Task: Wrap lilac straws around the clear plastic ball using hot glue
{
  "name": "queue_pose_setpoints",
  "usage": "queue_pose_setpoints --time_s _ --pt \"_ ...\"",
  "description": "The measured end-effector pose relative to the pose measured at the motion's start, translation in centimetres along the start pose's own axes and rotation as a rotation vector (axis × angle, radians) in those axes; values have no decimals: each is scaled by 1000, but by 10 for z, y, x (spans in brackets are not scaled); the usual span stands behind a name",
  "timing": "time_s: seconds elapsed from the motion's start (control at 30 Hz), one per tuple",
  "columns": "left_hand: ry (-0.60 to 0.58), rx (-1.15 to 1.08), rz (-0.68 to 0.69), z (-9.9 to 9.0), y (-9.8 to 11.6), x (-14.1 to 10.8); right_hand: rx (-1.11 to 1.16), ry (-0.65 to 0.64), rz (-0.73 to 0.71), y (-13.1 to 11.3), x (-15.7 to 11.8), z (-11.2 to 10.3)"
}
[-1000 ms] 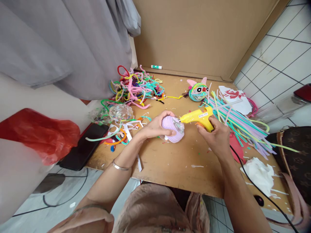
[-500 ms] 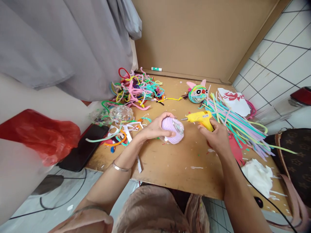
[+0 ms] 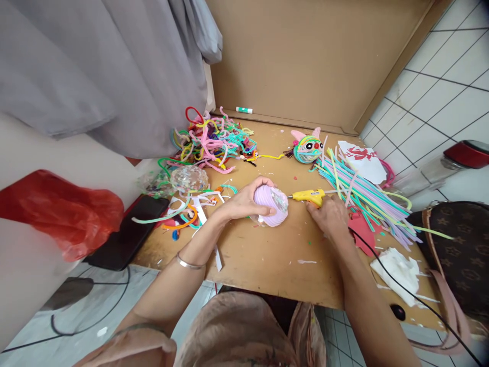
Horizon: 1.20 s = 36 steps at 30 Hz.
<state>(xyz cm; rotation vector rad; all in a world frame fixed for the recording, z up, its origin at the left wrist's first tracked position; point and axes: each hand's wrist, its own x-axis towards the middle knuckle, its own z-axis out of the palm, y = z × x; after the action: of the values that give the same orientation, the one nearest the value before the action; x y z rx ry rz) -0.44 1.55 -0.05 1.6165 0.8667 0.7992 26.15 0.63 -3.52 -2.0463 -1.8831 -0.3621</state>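
Observation:
My left hand (image 3: 255, 200) is closed around a clear ball wrapped in lilac pipe cleaners (image 3: 269, 205), held over the middle of the table. Part of the ball's clear surface shows bare on its right side. In my right hand (image 3: 329, 211) is a yellow hot glue gun (image 3: 310, 195), gripped by its handle, which my fingers mostly hide. The nozzle points left and its tip is at the ball's right edge; whether they touch I cannot tell. A black cord runs from under the right hand toward the lower right.
Behind stands a decorated ball with pink ears and eyes (image 3: 305, 148). Straight pipe cleaners (image 3: 367, 191) lie to the right, a tangled heap (image 3: 217, 140) at back left. Near it is a clear ball (image 3: 190, 178). A black phone (image 3: 126, 234), white tissue (image 3: 397, 275) and brown bag (image 3: 454, 250) lie around the edges.
My right hand has turned the glue gun and brought it down and slightly left, so its nozzle is now at the lilac-wrapped ball. My left hand holds the ball almost still.

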Motion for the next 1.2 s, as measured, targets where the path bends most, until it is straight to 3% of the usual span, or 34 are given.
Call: queue_pose_setpoints --time_s 0.07,0.17,0.23,0.3,0.43,0.7,1.2 --pt "2 2 -17 0 2 -1 73 112 -26 -9 -3 -12" --pt "17 39 -35 1 5 -2 485 272 -159 -31 -8 -37" --pt "26 67 -40 2 7 -3 752 260 -231 -50 -13 -52" --pt "25 66 -35 3 9 -3 862 227 -260 -66 -18 -62" --pt "7 43 -26 3 8 -3 897 117 -278 -80 -20 -64" --pt "20 86 6 3 8 -2 966 9 -237 -80 -19 -59" --pt "-16 50 11 3 9 -3 901 1 -342 -81 -22 -53"
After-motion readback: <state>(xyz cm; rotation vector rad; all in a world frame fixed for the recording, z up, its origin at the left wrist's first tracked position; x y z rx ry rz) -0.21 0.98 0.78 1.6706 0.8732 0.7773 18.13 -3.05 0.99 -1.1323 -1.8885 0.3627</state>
